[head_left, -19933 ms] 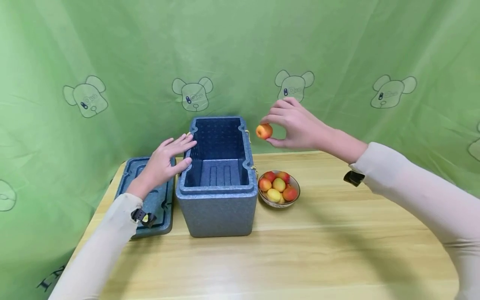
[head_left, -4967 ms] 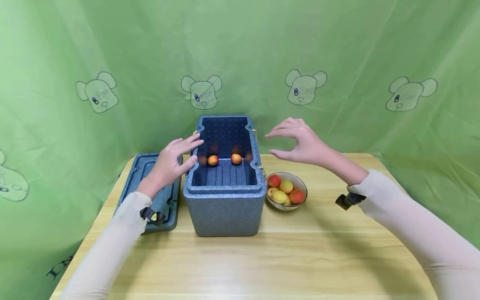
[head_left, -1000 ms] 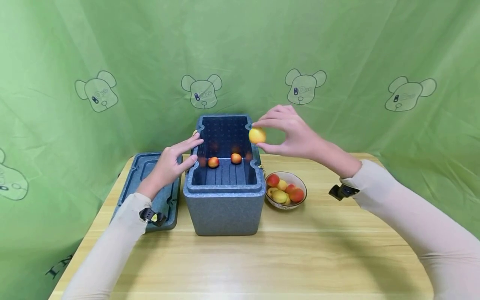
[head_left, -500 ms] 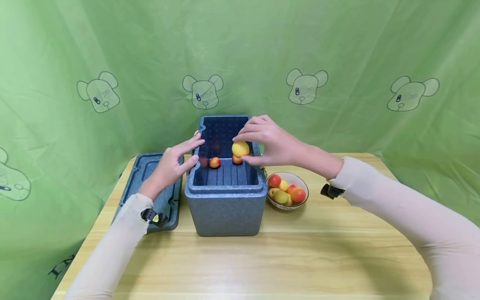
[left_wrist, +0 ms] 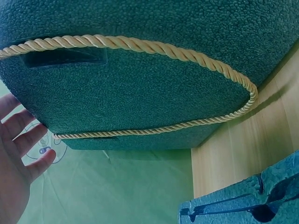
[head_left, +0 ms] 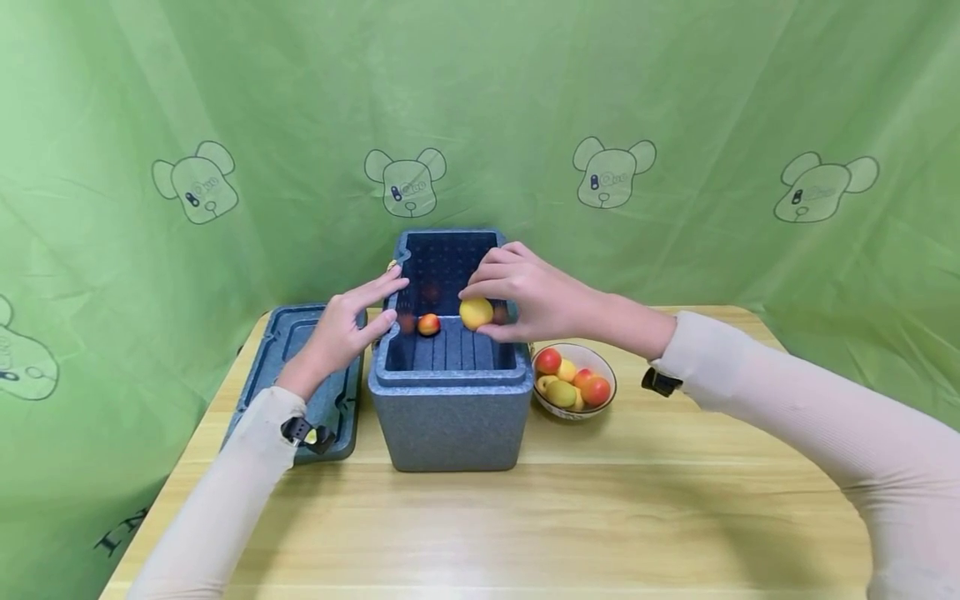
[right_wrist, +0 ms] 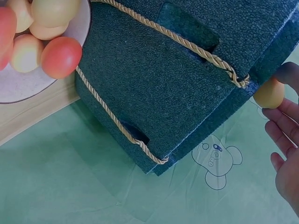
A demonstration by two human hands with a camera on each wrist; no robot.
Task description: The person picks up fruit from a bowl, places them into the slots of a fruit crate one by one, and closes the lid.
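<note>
A small round yellow fruit (head_left: 476, 314) is pinched between the thumb and fingers of my right hand (head_left: 536, 296), inside the opening of a blue-grey foam box (head_left: 453, 379). In the right wrist view the same yellow fruit (right_wrist: 270, 94) shows just beyond the box's edge. On the box floor lies a red-orange fruit (head_left: 428, 324); a second one is hidden behind my right hand. My left hand (head_left: 337, 333), fingers spread and fairly straight, rests at the box's left rim. Right of the box stands a bowl (head_left: 561, 413) with several red and yellow fruits.
The box's lid (head_left: 330, 408) lies on the wooden table (head_left: 585, 517) to the left. Twisted rope handles, one seen as a rope (left_wrist: 159, 48) in the left wrist view, run along the box's sides. A green curtain (head_left: 495, 100) hangs close behind.
Over the last second my right hand has carried the yellow fruit left and down into the box's opening. Earlier, two red-orange fruits came into the box. My left hand stays at the rim.
</note>
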